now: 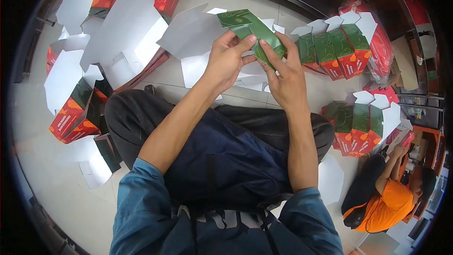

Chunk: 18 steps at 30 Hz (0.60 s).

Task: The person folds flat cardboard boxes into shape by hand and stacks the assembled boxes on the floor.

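Both hands hold one green printed carton piece above the floor, in front of my crossed legs. My left hand pinches its near left side, with the thumb on the green face. On its right side, my right hand presses with the thumb and fingers. A large pale grey flap stretches out to the left of the green part. White flat cardboard pieces lie on the floor beneath. The fingertips behind the carton are hidden.
Nested red and green boxes stand at the right, with another group nearer. Open boxes with white flaps crowd the left. A person in an orange top sits at the lower right, beside shelves.
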Motion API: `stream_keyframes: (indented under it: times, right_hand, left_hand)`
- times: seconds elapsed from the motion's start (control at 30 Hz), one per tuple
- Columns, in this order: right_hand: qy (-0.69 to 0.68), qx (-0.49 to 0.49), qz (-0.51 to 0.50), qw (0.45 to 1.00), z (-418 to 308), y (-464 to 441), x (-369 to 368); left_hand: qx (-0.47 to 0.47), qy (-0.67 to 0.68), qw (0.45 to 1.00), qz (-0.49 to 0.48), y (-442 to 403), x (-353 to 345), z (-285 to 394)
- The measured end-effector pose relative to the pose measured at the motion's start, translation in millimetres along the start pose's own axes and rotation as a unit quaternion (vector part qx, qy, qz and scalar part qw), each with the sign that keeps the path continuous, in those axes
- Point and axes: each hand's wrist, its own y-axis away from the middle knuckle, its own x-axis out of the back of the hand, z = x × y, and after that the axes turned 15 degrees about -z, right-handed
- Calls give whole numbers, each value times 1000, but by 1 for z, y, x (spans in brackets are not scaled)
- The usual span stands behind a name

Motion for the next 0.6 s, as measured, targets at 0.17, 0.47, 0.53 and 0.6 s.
stream_keyframes:
  times: [0.17, 0.47, 0.53, 0.6]
  right_hand:
    - [-11, -97, -17, 995, -8, 0, -12]
    - [-121, 43, 3, 992, -3, 0, -14]
    - [-97, 35, 13, 995, 0, -1, -17]
    - [-75, 17, 25, 997, 1, -2, -21]
  left_hand:
    - [-16, -50, 999, -14, 2, 1, 2]
    - [-21, -136, 990, 21, 1, 4, 19]
    - [-15, -148, 989, 18, 3, 0, 15]
    - [-9, -125, 992, 8, 4, -5, 15]
